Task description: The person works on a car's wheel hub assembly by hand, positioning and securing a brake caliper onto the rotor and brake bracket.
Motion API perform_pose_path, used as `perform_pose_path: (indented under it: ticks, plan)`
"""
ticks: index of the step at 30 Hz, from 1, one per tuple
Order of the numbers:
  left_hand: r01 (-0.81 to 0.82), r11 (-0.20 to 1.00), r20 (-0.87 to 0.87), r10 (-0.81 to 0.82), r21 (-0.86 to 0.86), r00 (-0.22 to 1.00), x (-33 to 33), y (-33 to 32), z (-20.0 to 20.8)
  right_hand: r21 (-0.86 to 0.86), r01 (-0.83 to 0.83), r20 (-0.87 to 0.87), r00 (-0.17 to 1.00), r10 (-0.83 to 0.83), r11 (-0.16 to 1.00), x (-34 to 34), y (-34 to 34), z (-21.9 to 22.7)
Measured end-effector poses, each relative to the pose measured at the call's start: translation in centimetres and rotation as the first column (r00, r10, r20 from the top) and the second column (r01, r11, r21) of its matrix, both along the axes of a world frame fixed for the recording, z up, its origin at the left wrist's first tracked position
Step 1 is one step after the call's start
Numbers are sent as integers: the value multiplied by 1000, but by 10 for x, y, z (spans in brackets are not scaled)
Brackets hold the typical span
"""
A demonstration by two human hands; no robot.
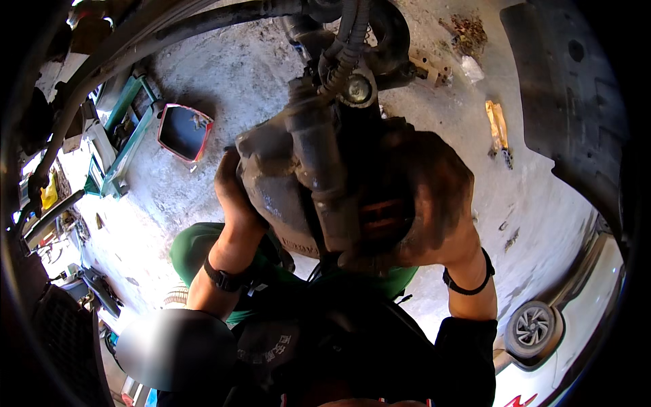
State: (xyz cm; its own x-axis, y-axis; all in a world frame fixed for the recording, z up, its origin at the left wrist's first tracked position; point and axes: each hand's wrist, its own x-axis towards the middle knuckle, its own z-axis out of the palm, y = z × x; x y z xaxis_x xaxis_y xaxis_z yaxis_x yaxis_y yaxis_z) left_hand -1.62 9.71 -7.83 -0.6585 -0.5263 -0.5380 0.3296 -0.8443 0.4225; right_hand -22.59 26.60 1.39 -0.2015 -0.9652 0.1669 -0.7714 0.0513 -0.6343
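Note:
A grimy grey brake caliper [271, 183] with a cylindrical body fills the middle of the view, below a dark ribbed hose [349, 47]. My left hand [234, 186] is clasped against the caliper's left side; most of its fingers are hidden behind the metal. On the right, my blackened right hand [437, 193] curls around the same assembly, its fingertips in deep shadow. Between that hand and the cylindrical body shows a dark gap with reddish-brown edges [385, 216]. Both forearms come up from below, each with a black band at the wrist.
A dark bar [183, 30] crosses the upper left, and a black panel [566, 81] hangs upper right. On the concrete floor are a red-rimmed container [209, 136], a green metal frame [125, 139] and an orange-yellow packet [497, 122]. A white car [583, 332] is lower right.

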Motion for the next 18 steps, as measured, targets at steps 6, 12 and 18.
perform_pose_path:
  ticks: [6,12,18]
  plan:
    - [62,996,251,-43,-70,967,-5,-1,3,-137,51,-93,994,-64,989,3,6,-20]
    - [-13,996,295,39,-89,955,-6,-8,-9,-188,44,-60,997,-56,981,6,4,-13]
    - [3,998,73,2,-66,997,-16,-4,-6,-76,80,239,969,-60,994,16,6,-8]
